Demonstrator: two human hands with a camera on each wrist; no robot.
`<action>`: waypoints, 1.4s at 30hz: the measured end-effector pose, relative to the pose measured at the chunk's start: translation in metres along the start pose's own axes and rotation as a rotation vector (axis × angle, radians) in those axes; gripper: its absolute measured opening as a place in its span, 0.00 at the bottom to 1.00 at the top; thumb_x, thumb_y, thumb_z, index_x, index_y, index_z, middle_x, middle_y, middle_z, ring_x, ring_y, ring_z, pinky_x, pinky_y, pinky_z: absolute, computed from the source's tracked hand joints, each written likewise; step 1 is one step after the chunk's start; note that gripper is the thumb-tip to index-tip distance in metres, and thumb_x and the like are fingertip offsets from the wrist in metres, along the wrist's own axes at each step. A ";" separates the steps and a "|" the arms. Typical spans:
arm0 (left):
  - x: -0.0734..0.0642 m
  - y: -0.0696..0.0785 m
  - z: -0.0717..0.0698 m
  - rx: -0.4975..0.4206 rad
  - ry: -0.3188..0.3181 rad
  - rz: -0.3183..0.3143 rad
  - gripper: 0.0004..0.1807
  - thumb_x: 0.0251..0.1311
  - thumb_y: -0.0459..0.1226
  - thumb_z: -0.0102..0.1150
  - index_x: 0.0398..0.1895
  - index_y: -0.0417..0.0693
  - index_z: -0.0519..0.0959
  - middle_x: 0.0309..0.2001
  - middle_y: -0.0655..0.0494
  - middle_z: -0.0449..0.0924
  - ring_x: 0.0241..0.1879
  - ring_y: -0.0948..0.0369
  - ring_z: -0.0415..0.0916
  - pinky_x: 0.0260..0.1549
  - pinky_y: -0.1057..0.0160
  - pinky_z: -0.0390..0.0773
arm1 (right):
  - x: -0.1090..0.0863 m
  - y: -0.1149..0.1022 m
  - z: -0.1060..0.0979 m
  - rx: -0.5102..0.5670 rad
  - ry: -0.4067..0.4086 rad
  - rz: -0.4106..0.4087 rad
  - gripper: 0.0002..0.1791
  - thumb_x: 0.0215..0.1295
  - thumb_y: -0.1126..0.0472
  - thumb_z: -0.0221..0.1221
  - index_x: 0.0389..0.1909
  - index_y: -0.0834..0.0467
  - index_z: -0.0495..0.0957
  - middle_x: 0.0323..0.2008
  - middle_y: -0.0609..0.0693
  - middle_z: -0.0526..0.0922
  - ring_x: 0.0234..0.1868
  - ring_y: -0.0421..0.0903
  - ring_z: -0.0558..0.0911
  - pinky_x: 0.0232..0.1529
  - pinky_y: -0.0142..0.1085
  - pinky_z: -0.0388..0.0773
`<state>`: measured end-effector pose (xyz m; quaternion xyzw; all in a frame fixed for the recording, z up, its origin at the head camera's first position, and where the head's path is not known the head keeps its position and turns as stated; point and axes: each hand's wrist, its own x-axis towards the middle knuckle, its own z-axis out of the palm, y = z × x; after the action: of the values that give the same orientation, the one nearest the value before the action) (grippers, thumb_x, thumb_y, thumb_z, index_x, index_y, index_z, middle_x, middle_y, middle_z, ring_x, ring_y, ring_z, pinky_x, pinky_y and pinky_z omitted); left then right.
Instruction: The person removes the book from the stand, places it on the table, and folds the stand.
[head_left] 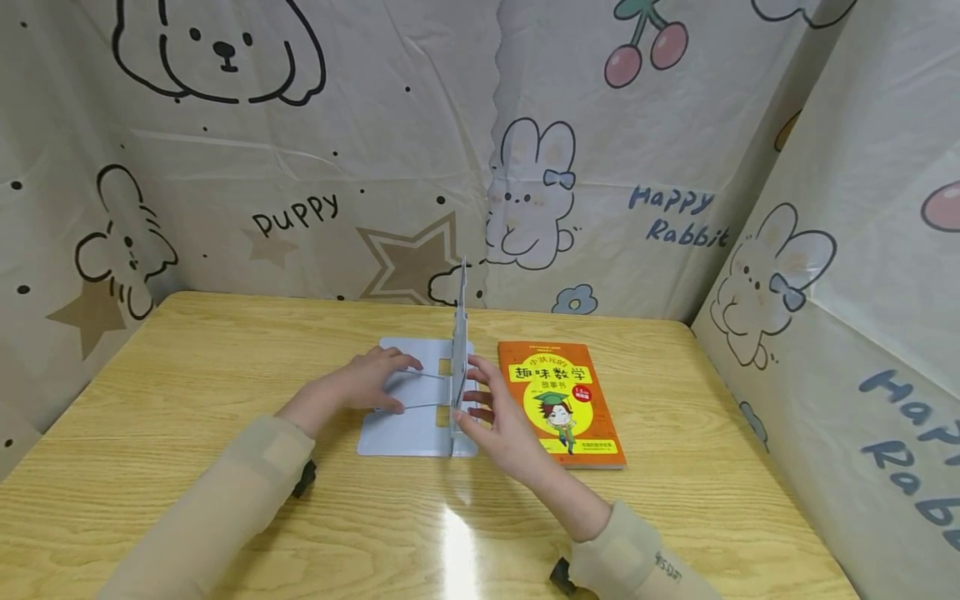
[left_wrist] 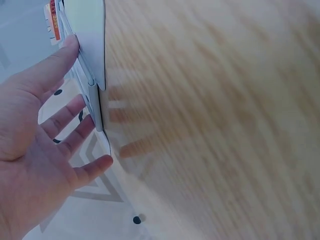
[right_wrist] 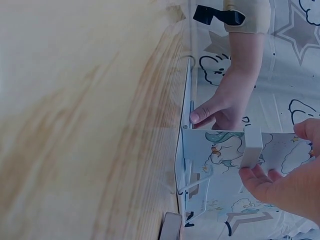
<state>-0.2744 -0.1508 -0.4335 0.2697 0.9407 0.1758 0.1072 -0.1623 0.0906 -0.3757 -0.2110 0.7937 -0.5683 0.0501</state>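
A pale metal book stand (head_left: 459, 358) is unfolded on the table, its base plate (head_left: 405, 437) lying flat and its panel upright. My left hand (head_left: 367, 379) rests over the left part of the base, thumb and fingers spread by the wire support (head_left: 423, 406). In the left wrist view its thumb (left_wrist: 62, 55) and fingertips touch the stand's edge. My right hand (head_left: 510, 429) holds the upright panel from the right, thumb at the near edge. In the right wrist view, its fingers (right_wrist: 257, 182) touch a white ledge (right_wrist: 252, 146) on the unicorn-printed panel (right_wrist: 225, 147).
Just right of the stand lies an orange children's book (head_left: 600, 417), cover up, partly behind my right hand. The wooden table (head_left: 225, 358) is bordered at the back and sides by a cartoon-printed cloth (head_left: 420, 108).
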 end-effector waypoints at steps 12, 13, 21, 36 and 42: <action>-0.014 -0.004 -0.006 -0.163 0.125 0.046 0.41 0.49 0.40 0.71 0.67 0.47 0.63 0.63 0.43 0.68 0.63 0.46 0.64 0.63 0.45 0.64 | 0.000 -0.002 0.003 -0.014 0.008 0.001 0.40 0.62 0.69 0.57 0.71 0.52 0.50 0.64 0.61 0.63 0.57 0.59 0.73 0.61 0.54 0.69; -0.017 -0.003 -0.007 -0.168 0.135 0.052 0.41 0.50 0.40 0.70 0.67 0.47 0.63 0.63 0.42 0.68 0.63 0.45 0.63 0.63 0.44 0.63 | 0.000 -0.001 0.003 -0.016 0.009 0.002 0.40 0.62 0.69 0.57 0.71 0.52 0.50 0.64 0.61 0.63 0.57 0.59 0.73 0.60 0.54 0.69; -0.033 0.015 -0.017 -0.165 0.196 0.008 0.40 0.52 0.41 0.69 0.69 0.50 0.62 0.67 0.45 0.63 0.66 0.45 0.58 0.64 0.42 0.60 | 0.009 0.034 0.005 -0.024 0.031 -0.026 0.41 0.62 0.65 0.60 0.70 0.39 0.51 0.64 0.52 0.64 0.56 0.52 0.74 0.59 0.50 0.72; -0.064 0.060 -0.039 -0.199 0.346 0.040 0.41 0.56 0.52 0.62 0.71 0.53 0.57 0.68 0.48 0.61 0.68 0.46 0.56 0.63 0.40 0.61 | 0.003 0.006 0.005 -0.025 0.008 0.000 0.39 0.63 0.69 0.57 0.71 0.49 0.50 0.64 0.60 0.63 0.57 0.58 0.73 0.60 0.54 0.69; -0.071 0.081 -0.043 -0.245 0.403 0.056 0.41 0.56 0.54 0.62 0.71 0.54 0.58 0.68 0.50 0.60 0.68 0.48 0.57 0.62 0.40 0.62 | -0.001 -0.006 0.003 -0.035 0.006 -0.017 0.38 0.63 0.70 0.56 0.71 0.53 0.51 0.64 0.61 0.63 0.57 0.60 0.73 0.60 0.55 0.69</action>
<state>-0.1903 -0.1371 -0.3548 0.2399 0.9069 0.3420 -0.0558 -0.1589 0.0862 -0.3710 -0.2168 0.8020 -0.5552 0.0391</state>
